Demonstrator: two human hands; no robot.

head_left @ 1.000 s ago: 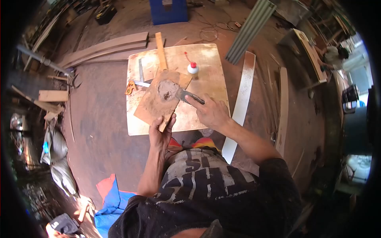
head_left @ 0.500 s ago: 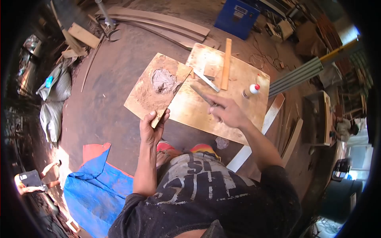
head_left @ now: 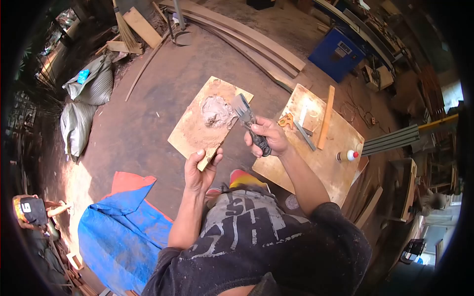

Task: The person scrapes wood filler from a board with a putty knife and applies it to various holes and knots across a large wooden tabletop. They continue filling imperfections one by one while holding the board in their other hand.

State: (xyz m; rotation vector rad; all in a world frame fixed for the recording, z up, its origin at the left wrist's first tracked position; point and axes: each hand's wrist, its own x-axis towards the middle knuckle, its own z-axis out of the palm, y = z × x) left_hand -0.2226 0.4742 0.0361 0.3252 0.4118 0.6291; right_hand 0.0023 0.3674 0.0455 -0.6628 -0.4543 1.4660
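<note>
Swung back to the board (head_left: pixel 190 134), a scraper (head_left: pixel 247 116) is clasped in the right hand (head_left: pixel 270 136); left hand (head_left: pixel 201 172) grips the board's near end.

Your one camera rides on your head, looking forward and steeply down past your own body. Your shirt (head_left: pixel 252 224) fills the lower middle, closest to the lens; your left hand (head_left: pixel 201 170) and right hand (head_left: pixel 267 136) come next, near the centre of the view. The counter (head_left: pixel 336 172) sits lower and farther off, right of centre and turned askew, its far corner pointing up the frame and its near edge partly hidden by your right forearm (head_left: pixel 307 183). The lens takes in a very wide sweep: floor (head_left: pixel 143 133) all around, bowed-looking planks (head_left: pixel 247 34) beyond, and darkened corners.
</note>
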